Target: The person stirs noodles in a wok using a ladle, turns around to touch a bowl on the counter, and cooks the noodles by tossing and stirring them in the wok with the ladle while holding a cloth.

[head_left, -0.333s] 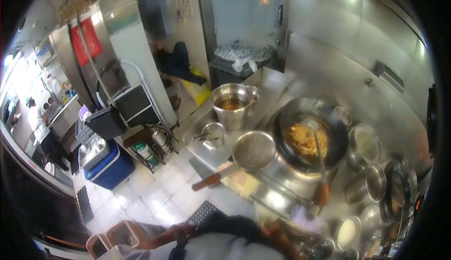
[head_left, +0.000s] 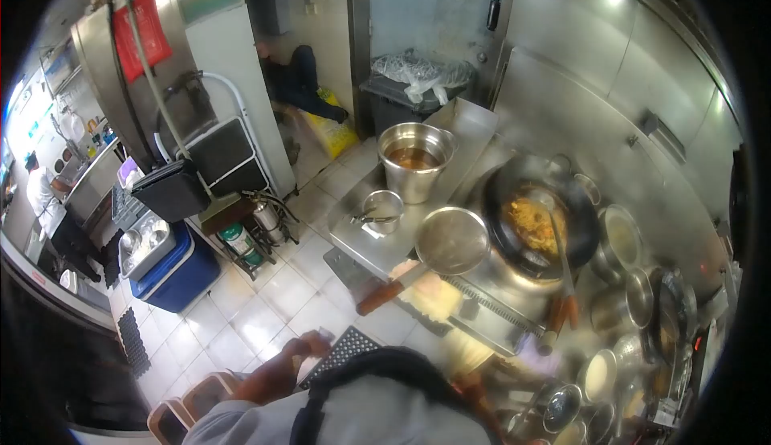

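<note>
My left hand [head_left: 312, 344] is low in the view, out to the side above the tiled floor and beside a dark perforated mat [head_left: 344, 352]. Its fingers are too small and blurred to read. My right forearm [head_left: 475, 393] reaches toward a yellow cloth [head_left: 467, 352] at the counter's front edge; the hand itself does not show clearly. Ahead, a black wok [head_left: 502, 232] sits on the range with orange-yellow food [head_left: 533, 224] in it. A long-handled ladle [head_left: 560, 244] rests in the wok, its wooden handle toward me. Left of it lies a round strainer [head_left: 452, 240] with a wooden handle.
A steel pot of brown liquid [head_left: 414, 158] and a small steel container [head_left: 381, 210] stand left of the range. Several pots and bowls [head_left: 622, 300] crowd the right side. A blue cooler [head_left: 178, 272] sits on the floor. Another person [head_left: 48, 204] stands far left.
The view has shifted, so the range and pots sit slightly further right. My left forearm and hand show more clearly and higher. The ladle still rests in the wok.
</note>
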Action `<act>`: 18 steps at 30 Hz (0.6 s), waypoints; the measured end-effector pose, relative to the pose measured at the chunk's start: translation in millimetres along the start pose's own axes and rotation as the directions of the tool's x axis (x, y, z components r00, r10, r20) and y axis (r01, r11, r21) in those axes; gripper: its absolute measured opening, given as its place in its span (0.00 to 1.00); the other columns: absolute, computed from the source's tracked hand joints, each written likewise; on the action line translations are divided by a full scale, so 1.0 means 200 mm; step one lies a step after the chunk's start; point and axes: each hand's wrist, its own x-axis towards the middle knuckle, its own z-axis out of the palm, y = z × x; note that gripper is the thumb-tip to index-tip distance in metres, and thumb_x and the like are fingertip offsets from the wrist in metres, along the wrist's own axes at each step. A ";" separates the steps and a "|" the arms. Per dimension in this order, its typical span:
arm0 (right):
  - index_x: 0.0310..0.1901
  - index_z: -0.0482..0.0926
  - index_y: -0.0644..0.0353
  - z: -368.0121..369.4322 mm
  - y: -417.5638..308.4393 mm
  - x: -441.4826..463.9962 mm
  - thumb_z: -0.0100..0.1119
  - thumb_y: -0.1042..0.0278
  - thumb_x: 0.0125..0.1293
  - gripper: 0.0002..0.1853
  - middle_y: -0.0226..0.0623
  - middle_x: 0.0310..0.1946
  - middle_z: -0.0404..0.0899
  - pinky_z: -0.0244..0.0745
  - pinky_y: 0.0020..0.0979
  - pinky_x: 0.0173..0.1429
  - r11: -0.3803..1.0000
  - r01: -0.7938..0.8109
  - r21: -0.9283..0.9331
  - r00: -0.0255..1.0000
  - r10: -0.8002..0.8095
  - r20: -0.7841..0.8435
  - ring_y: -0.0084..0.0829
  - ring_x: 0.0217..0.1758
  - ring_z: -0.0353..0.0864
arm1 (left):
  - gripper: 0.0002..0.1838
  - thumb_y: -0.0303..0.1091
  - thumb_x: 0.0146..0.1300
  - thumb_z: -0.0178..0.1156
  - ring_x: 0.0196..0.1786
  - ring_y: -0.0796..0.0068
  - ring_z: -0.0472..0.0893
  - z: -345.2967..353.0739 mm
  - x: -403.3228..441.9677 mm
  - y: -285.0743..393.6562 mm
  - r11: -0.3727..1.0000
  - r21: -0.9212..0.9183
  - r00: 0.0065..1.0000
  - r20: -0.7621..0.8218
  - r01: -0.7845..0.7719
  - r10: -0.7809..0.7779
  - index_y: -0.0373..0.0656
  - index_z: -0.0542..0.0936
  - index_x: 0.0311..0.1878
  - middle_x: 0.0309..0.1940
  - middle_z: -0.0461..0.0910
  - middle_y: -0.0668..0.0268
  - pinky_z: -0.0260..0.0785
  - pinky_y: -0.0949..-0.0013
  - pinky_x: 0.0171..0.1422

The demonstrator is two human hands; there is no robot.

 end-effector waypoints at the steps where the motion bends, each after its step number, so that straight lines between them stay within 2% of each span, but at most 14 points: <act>1: 0.29 0.81 0.66 0.01 -0.11 -0.10 0.54 0.58 0.60 0.17 0.42 0.22 0.81 0.77 0.31 0.24 0.998 0.067 0.017 0.993 -0.065 -0.095 0.31 0.22 0.82 | 0.14 0.42 0.57 0.55 0.38 0.63 0.82 -0.04 0.01 -0.05 0.999 -0.026 0.999 0.046 0.027 -0.025 0.46 0.79 0.42 0.33 0.80 0.56 0.76 0.59 0.42; 3: 0.29 0.81 0.66 0.05 -0.23 -0.15 0.53 0.58 0.59 0.17 0.43 0.22 0.81 0.78 0.33 0.26 0.942 0.244 -0.232 0.936 -0.291 -0.196 0.32 0.23 0.82 | 0.14 0.43 0.58 0.54 0.36 0.61 0.83 -0.08 0.01 -0.11 0.998 -0.027 0.985 0.162 0.057 -0.052 0.46 0.78 0.43 0.34 0.80 0.56 0.77 0.60 0.39; 4: 0.29 0.80 0.66 0.09 -0.23 -0.11 0.53 0.60 0.59 0.15 0.43 0.22 0.81 0.78 0.33 0.27 0.819 0.320 -0.477 0.889 -0.433 -0.147 0.32 0.24 0.82 | 0.15 0.43 0.58 0.53 0.35 0.61 0.83 -0.09 0.00 -0.12 0.998 -0.032 0.978 0.203 0.053 -0.046 0.46 0.78 0.43 0.35 0.80 0.57 0.78 0.60 0.38; 5: 0.29 0.80 0.66 0.15 -0.23 -0.11 0.53 0.62 0.58 0.14 0.43 0.22 0.81 0.77 0.33 0.28 0.932 0.236 -0.276 0.931 -0.299 -0.211 0.31 0.24 0.82 | 0.15 0.43 0.59 0.53 0.34 0.60 0.83 -0.11 -0.03 -0.12 0.998 -0.040 0.974 0.225 0.038 -0.028 0.46 0.77 0.44 0.35 0.81 0.57 0.78 0.60 0.36; 6: 0.30 0.80 0.66 0.21 -0.22 -0.10 0.53 0.64 0.57 0.12 0.43 0.23 0.81 0.76 0.32 0.28 0.988 0.150 -0.036 0.950 -0.154 -0.271 0.31 0.24 0.81 | 0.16 0.44 0.59 0.52 0.33 0.62 0.83 -0.18 -0.13 -0.07 0.994 -0.110 0.986 0.167 0.006 0.013 0.45 0.77 0.45 0.38 0.81 0.59 0.79 0.63 0.34; 7: 0.30 0.80 0.66 0.28 -0.21 -0.09 0.53 0.67 0.56 0.11 0.43 0.23 0.81 0.75 0.32 0.29 0.977 0.076 0.198 0.946 -0.009 -0.323 0.31 0.24 0.81 | 0.17 0.45 0.59 0.52 0.36 0.63 0.83 -0.13 -0.12 -0.09 0.991 -0.129 0.984 0.178 0.038 -0.015 0.47 0.77 0.47 0.39 0.81 0.58 0.80 0.64 0.34; 8: 0.31 0.80 0.67 0.29 -0.23 -0.08 0.53 0.68 0.56 0.10 0.43 0.23 0.81 0.75 0.32 0.28 0.964 -0.017 0.266 0.937 0.109 -0.333 0.31 0.24 0.80 | 0.17 0.45 0.59 0.52 0.39 0.62 0.83 -0.02 -0.08 -0.16 0.997 -0.070 0.980 0.197 -0.010 0.024 0.48 0.78 0.47 0.39 0.82 0.58 0.80 0.62 0.35; 9: 0.31 0.80 0.67 0.31 -0.27 -0.10 0.53 0.68 0.56 0.10 0.43 0.23 0.81 0.74 0.32 0.28 0.936 -0.113 0.334 0.916 0.229 -0.331 0.31 0.24 0.80 | 0.17 0.46 0.60 0.53 0.41 0.62 0.83 0.08 -0.04 -0.24 0.998 -0.016 0.973 0.224 -0.058 0.060 0.49 0.78 0.47 0.39 0.82 0.58 0.79 0.61 0.37; 10: 0.34 0.79 0.68 0.29 -0.37 -0.20 0.52 0.69 0.57 0.11 0.42 0.24 0.81 0.74 0.31 0.27 0.728 -0.120 0.675 0.865 0.411 -0.289 0.30 0.22 0.79 | 0.17 0.47 0.59 0.53 0.41 0.61 0.83 0.12 -0.06 -0.24 0.999 -0.031 0.971 0.236 -0.026 0.032 0.50 0.79 0.47 0.39 0.82 0.58 0.78 0.60 0.39; 12: 0.33 0.79 0.64 0.28 -0.42 -0.33 0.57 0.68 0.55 0.08 0.36 0.23 0.79 0.74 0.32 0.29 0.875 -0.051 0.482 0.871 0.275 -0.407 0.32 0.23 0.77 | 0.18 0.49 0.59 0.54 0.43 0.61 0.82 0.14 -0.06 -0.23 0.997 -0.063 0.971 0.236 0.053 -0.037 0.51 0.80 0.46 0.40 0.82 0.58 0.77 0.59 0.42; 15: 0.36 0.78 0.69 0.27 -0.48 -0.43 0.51 0.72 0.59 0.10 0.40 0.23 0.78 0.73 0.29 0.24 0.902 0.089 0.424 0.855 0.149 -0.496 0.29 0.20 0.77 | 0.18 0.51 0.58 0.55 0.45 0.60 0.82 0.14 -0.05 -0.24 0.975 -0.124 0.961 0.229 0.185 -0.154 0.53 0.82 0.46 0.41 0.83 0.59 0.74 0.58 0.47; 16: 0.36 0.78 0.69 0.24 -0.49 -0.46 0.51 0.72 0.59 0.09 0.40 0.22 0.78 0.74 0.29 0.23 0.751 -0.034 0.660 0.859 0.359 -0.365 0.29 0.20 0.77 | 0.17 0.48 0.60 0.53 0.41 0.62 0.83 0.11 -0.04 -0.26 0.998 -0.064 0.972 0.234 -0.021 0.035 0.49 0.82 0.44 0.39 0.83 0.60 0.75 0.61 0.42; 17: 0.36 0.77 0.69 0.22 -0.49 -0.48 0.52 0.71 0.60 0.09 0.40 0.22 0.78 0.74 0.30 0.23 0.532 -0.149 0.833 0.830 0.525 -0.187 0.30 0.20 0.77 | 0.16 0.44 0.63 0.51 0.37 0.63 0.83 0.06 -0.05 -0.28 0.973 -0.007 0.943 0.245 -0.232 0.226 0.46 0.82 0.43 0.37 0.82 0.61 0.76 0.63 0.37; 18: 0.36 0.77 0.67 0.21 -0.48 -0.47 0.52 0.74 0.60 0.07 0.40 0.22 0.78 0.75 0.31 0.21 0.613 -0.260 0.746 0.815 0.554 -0.170 0.31 0.20 0.78 | 0.17 0.47 0.62 0.51 0.40 0.63 0.83 0.19 0.04 -0.37 0.986 -0.117 0.977 0.161 -0.119 0.137 0.49 0.81 0.46 0.39 0.82 0.61 0.76 0.62 0.41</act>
